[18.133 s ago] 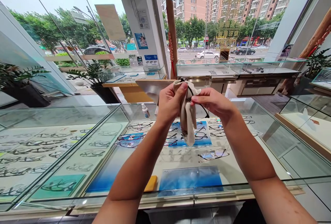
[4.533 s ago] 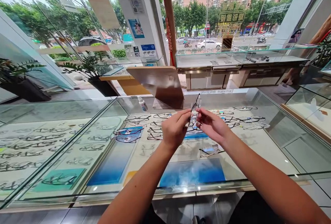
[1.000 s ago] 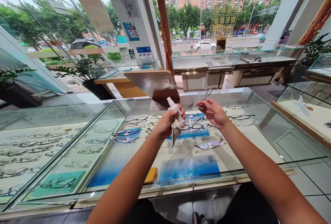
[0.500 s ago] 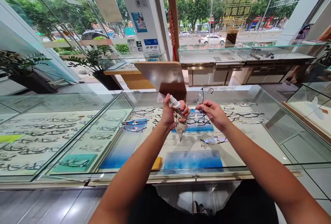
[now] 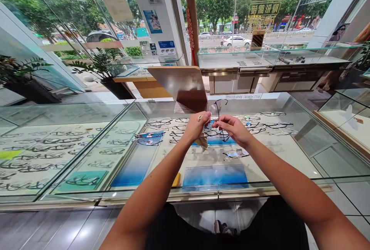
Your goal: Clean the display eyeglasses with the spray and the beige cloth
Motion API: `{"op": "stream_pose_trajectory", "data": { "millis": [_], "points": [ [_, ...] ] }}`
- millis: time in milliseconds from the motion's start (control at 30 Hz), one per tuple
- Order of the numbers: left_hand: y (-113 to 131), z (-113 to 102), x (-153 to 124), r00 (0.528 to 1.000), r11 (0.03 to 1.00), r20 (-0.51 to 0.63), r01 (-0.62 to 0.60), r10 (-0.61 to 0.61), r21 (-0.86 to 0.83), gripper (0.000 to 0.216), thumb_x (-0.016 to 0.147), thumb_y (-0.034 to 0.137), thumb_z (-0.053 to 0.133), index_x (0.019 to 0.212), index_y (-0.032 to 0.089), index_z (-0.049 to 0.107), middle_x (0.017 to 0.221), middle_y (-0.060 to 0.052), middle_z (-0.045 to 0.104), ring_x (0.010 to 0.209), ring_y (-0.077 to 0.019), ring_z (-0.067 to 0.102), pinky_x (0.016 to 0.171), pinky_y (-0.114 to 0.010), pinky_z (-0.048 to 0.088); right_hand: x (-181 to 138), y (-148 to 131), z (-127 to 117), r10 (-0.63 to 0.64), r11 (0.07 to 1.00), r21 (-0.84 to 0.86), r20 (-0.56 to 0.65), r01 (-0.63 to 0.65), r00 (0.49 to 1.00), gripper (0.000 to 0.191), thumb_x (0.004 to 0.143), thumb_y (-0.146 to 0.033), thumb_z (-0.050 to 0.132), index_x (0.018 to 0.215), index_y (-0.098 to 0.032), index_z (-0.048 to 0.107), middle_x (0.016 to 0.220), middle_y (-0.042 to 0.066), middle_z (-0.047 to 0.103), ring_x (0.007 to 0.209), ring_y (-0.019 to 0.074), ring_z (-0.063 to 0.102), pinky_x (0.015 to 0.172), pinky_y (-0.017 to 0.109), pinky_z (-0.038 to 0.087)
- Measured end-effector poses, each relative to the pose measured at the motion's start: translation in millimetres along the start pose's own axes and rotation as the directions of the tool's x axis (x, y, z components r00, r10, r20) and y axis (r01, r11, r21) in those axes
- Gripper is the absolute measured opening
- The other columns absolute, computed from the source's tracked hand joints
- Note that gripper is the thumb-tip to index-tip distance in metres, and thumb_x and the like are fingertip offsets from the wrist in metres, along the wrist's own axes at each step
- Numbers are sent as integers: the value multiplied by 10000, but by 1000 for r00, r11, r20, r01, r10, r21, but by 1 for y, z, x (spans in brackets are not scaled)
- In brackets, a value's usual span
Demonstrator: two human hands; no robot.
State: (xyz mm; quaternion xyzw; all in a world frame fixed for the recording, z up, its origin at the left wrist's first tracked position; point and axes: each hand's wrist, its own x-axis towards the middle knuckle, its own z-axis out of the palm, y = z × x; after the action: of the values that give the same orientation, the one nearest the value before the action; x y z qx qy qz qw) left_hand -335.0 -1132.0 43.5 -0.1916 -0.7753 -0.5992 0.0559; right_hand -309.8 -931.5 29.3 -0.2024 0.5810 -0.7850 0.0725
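Note:
My left hand (image 5: 196, 127) is closed, its thumb side close to the lenses of a pair of eyeglasses (image 5: 217, 106). A beige cloth (image 5: 203, 142) hangs below its fingers. The white spray bottle seen in this hand a moment ago is now hidden behind it. My right hand (image 5: 234, 128) pinches the thin dark frame of the eyeglasses, holding them raised over the glass counter (image 5: 214, 183). One temple points down past my right fingers. Below both hands, several other eyeglasses (image 5: 235, 153) lie in the counter.
A brown-backed tilted board (image 5: 180, 82) stands behind my hands on the counter. Blue sheets (image 5: 215, 175) and a yellow block (image 5: 176, 180) show through the glass. More eyeglasses (image 5: 47, 148) fill the left case. Another glass case (image 5: 354, 115) stands at the right.
My left hand has turned over, so the spray bottle no longer shows. Both hands have come closer together, and the eyeglasses have moved left and tilted.

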Motion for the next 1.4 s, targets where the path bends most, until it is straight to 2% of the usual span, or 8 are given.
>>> {"op": "stream_pose_trajectory", "data": {
  "millis": [133, 300, 467, 567, 667, 833, 1033, 1400],
  "points": [
    [0, 1, -2, 997, 1000, 73, 17, -18, 16, 733, 890, 909, 549, 639, 220, 525, 648, -6, 491, 614, -157, 396, 580, -312, 302, 3, -1, -4, 12, 996, 85, -56, -7, 998, 428, 760, -606, 987, 843, -247, 770, 973, 43, 834, 928, 194, 669, 868, 340, 495],
    [-2, 7, -6, 984, 992, 175, -36, 13, 124, 652, 869, 804, 675, 648, 210, 521, 628, 20, 438, 649, -157, 380, 642, -314, 266, 7, -2, -8, 18, 982, 190, -115, 4, 993, 427, 729, -579, 1011, 825, -252, 753, 961, 23, 803, 900, 181, 662, 855, 330, 526],
    [-3, 12, -6, 993, 999, 113, -40, 36, 34, 601, 901, 771, 625, 686, 217, 545, 669, 2, 500, 673, -172, 420, 648, -315, 305, 9, -7, -16, 5, 976, 215, -135, 24, 991, 395, 735, -549, 1014, 846, -258, 771, 981, 18, 806, 900, 168, 660, 816, 299, 538],
    [-2, 10, 1, 998, 999, 66, -9, 13, -54, 480, 888, 692, 721, 903, 222, 623, 768, 4, 596, 689, -174, 477, 659, -298, 371, 13, -15, -30, -11, 974, 220, -184, 51, 983, 384, 738, -534, 1008, 865, -273, 758, 1040, 11, 813, 920, 171, 673, 793, 295, 546],
    [-3, 5, 21, 999, 994, -17, -48, 47, -96, 427, 947, 614, 722, 1099, 239, 587, 899, -14, 691, 785, -193, 598, 756, -297, 460, 18, -23, -48, -57, 973, 203, -258, 112, 964, 366, 755, -515, 994, 887, -288, 740, 1079, 3, 811, 938, 177, 687, 791, 303, 554],
    [-7, 0, 71, 973, 937, -49, -204, 226, 284, 282, 1005, 482, 682, 1055, 204, 682, 1107, -94, 736, 1063, -271, 659, 974, -366, 489, 24, -29, -71, -104, 965, 190, -362, 183, 926, 338, 764, -493, 982, 905, -287, 755, 1070, 3, 796, 925, 165, 675, 774, 292, 552],
    [-16, 16, 116, 997, 798, -16, 67, -72, 599, 247, 936, 395, 817, 1097, 212, 783, 1098, -103, 804, 1025, -314, 709, 862, -368, 490, 27, -26, -78, -103, 969, 168, -384, 179, 918, 326, 775, -504, 965, 910, -285, 765, 1091, 11, 796, 919, 165, 661, 750, 293, 542],
    [-53, 34, 129, 977, 688, -51, 182, -206, 702, 260, 886, 379, 844, 1070, 207, 776, 1131, -143, 807, 1076, -322, 704, 872, -357, 482, 30, -21, -78, -122, 967, 168, -342, 189, 932, 436, 707, -591, 1013, 909, -301, 759, 1067, -19, 807, 927, 158, 656, 740, 292, 536]
  ]
}}
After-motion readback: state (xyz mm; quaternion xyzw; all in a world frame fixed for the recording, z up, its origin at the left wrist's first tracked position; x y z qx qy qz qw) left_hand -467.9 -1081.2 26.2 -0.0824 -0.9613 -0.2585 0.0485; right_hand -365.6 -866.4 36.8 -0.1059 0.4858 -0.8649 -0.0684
